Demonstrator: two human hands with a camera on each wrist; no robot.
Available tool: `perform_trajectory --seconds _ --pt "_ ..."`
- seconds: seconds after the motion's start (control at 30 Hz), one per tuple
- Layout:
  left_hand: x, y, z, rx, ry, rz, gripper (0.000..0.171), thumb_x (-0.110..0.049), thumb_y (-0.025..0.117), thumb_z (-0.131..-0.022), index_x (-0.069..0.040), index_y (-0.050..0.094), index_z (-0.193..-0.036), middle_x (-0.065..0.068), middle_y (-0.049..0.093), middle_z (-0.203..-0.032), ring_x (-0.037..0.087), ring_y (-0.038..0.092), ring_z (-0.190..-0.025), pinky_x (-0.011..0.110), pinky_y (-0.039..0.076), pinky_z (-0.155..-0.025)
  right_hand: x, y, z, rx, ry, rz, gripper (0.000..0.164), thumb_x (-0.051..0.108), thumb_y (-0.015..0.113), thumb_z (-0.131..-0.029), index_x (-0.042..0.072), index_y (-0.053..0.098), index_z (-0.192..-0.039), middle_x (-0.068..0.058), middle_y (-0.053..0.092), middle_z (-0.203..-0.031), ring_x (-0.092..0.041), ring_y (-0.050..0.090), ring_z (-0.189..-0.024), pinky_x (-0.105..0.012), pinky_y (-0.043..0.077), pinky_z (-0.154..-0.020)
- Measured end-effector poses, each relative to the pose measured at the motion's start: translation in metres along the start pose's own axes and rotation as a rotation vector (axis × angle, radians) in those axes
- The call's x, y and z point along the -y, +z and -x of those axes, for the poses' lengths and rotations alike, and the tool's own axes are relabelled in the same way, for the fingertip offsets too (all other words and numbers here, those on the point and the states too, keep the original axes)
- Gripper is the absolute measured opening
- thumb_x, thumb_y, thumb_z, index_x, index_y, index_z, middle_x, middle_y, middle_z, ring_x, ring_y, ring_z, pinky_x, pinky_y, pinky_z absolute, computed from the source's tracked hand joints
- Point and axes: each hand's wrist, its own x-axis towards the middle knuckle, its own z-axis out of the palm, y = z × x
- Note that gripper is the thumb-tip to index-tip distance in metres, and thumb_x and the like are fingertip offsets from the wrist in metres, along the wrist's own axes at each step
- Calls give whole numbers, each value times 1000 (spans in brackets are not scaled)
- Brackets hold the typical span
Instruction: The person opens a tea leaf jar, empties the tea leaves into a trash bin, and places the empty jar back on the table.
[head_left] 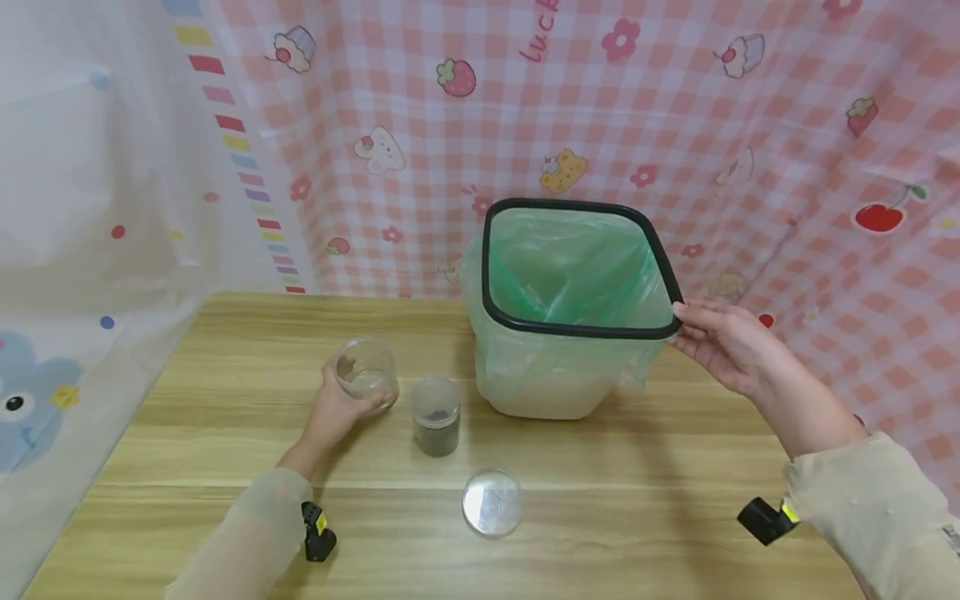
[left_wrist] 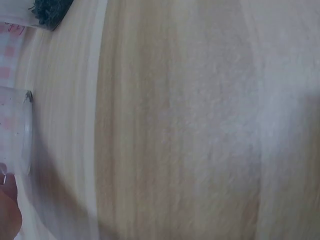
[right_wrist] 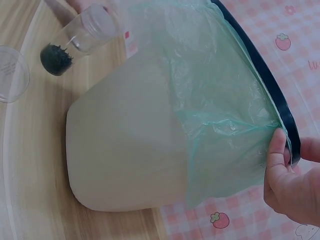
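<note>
My left hand (head_left: 343,410) grips a wide clear container (head_left: 369,360) from its left side, thumb along the near side. Part of that container (left_wrist: 14,131) shows at the left edge of the left wrist view, a fingertip beside it. At the right corner of a white trash bin (head_left: 540,403), my right hand (head_left: 726,343) pinches the black rim (head_left: 585,331) between thumb and fingers. A pale green bag (right_wrist: 220,90) lines the bin and hangs over its outside. The bin stands upright on the table.
Between the container and the bin stands a clear jar (head_left: 437,417) with dark green shreds (right_wrist: 56,60) at its bottom. A round clear lid (head_left: 492,502) lies nearer on the wooden table (head_left: 600,517). A pink checked curtain (head_left: 420,200) hangs behind.
</note>
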Motion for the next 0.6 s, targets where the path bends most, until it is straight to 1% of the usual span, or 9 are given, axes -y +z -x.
perform_trajectory --seconds 0.23,0.3,0.4,0.5,0.6 --pt "2 3 0 -14 -19 7 108 -37 83 -67 -9 12 -145 14 34 -145 35 34 -130 51 27 -106 0 -2 0 -16 16 -35 10 3 51 -94 0 58 -100 -8 62 -91 -16 62 -84 -26 52 -79" --pt "1 2 -1 -8 -30 0 109 -37 82 -68 -11 10 -146 14 32 -146 37 33 -131 52 26 -106 0 -2 0 -11 11 -43 10 3 51 -94 0 57 -101 -8 62 -91 -16 62 -84 -26 52 -79" --pt "-1 0 -3 11 -45 16 111 -36 81 -70 -13 6 -148 16 29 -148 38 30 -132 53 23 -108 -2 -2 0 -3 5 -50 10 3 50 -94 0 56 -101 -9 62 -91 -16 62 -84 -26 52 -79" --pt "0 -2 -5 26 -49 29 111 -36 80 -72 -9 5 -148 20 27 -147 40 28 -133 53 21 -109 -3 -2 0 -1 0 -53 9 3 50 -94 0 57 -100 -8 61 -90 -16 62 -83 -26 52 -78" --pt "3 -2 -4 31 -26 34 107 -33 79 -74 -2 6 -147 25 28 -145 40 28 -132 52 22 -108 -4 -3 1 -6 6 -69 9 3 50 -95 0 57 -100 -8 61 -90 -16 62 -83 -26 52 -78"
